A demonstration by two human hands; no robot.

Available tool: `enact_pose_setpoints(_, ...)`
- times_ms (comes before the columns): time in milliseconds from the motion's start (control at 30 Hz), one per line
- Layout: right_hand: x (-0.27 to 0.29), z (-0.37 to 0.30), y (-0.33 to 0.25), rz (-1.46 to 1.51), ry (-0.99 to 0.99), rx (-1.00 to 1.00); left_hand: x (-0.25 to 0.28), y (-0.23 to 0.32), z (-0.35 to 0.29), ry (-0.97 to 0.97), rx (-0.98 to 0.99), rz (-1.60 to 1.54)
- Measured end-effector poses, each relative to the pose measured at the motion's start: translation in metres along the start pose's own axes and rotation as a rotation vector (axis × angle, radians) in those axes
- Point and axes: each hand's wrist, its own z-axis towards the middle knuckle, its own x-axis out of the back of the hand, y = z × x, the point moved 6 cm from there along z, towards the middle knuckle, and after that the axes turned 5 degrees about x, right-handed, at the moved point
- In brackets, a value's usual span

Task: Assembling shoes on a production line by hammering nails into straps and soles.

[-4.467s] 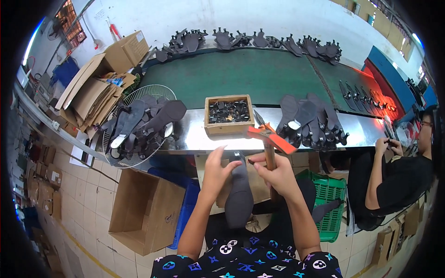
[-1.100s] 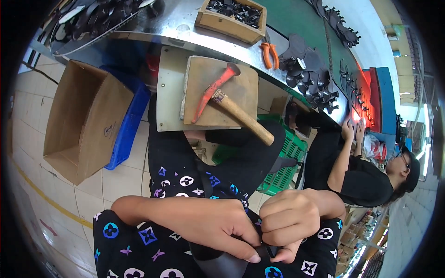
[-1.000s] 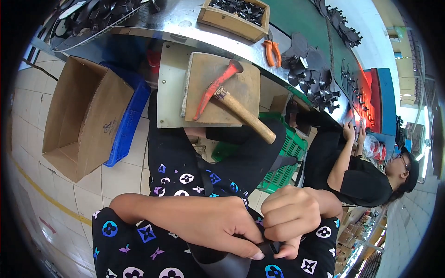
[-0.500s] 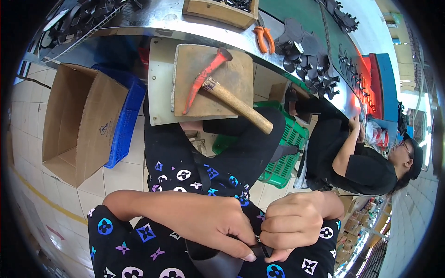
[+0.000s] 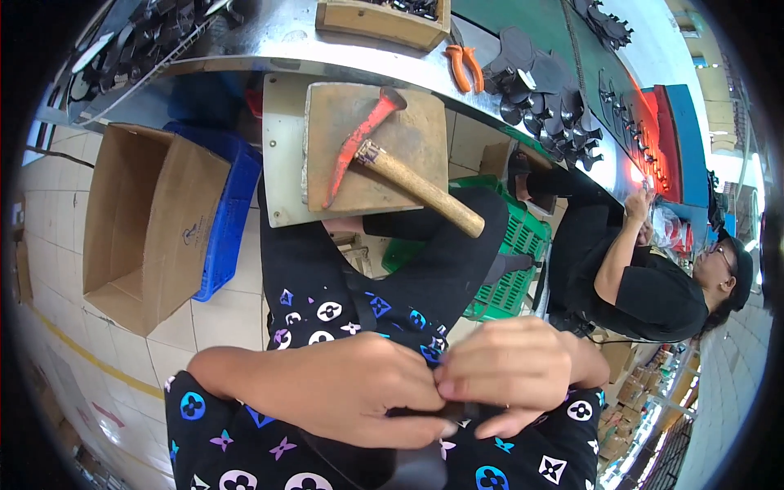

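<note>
A glossy black curved piece point(image 5: 416, 469), thin like leather, lies low in front of me, over my patterned clothing. My left hand point(image 5: 351, 392) is closed on its upper edge, with the thumb stretched along it. My right hand point(image 5: 510, 367) is beside it, slightly blurred. Its fingers curl toward the left fingertips, and its thumb stands apart below them. The dark end of the piece shows between the hands, but whether the right fingers grip it is unclear. Beyond my knees, a hammer point(image 5: 420, 189) with a red head and wooden handle rests on a square board point(image 5: 327, 102).
A cardboard box point(image 5: 188, 237) stands in a blue crate point(image 5: 233, 220) at left. On the metal bench are a wooden tray point(image 5: 380, 26), orange-handled pliers point(image 5: 465, 67) and several black shoe-like parts point(image 5: 543, 94). A person point(image 5: 653, 282) sits at right near a green crate point(image 5: 518, 245).
My right hand has risen a little, and its thumb has parted from the fingers. The black piece sits slightly lower and is more hidden. The person at right has raised a hand.
</note>
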Motion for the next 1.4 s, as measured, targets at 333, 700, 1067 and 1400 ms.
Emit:
enact_pose_setpoints(333, -0.033, -0.031, 0.042, 0.205, 0.569, -0.340, 0.016, -0.024, 0.000, 0.391, 0.146, 0.195)
enact_pose_setpoints(700, -0.042, -0.056, 0.048, 0.695, 0.723, -0.460, 0.015, -0.021, -0.009, 0.394, 0.424, -0.086)
enact_pose_setpoints(1067, -0.037, -0.043, 0.027, 0.425, 0.752, -0.130, 0.003, 0.007, -0.001, 0.345, 0.071, 0.247)
enact_pose_setpoints(1400, -0.042, -0.053, 0.027, 0.909, 0.778, -0.341, 0.012, 0.019, 0.034, 0.464, -0.021, 0.609)
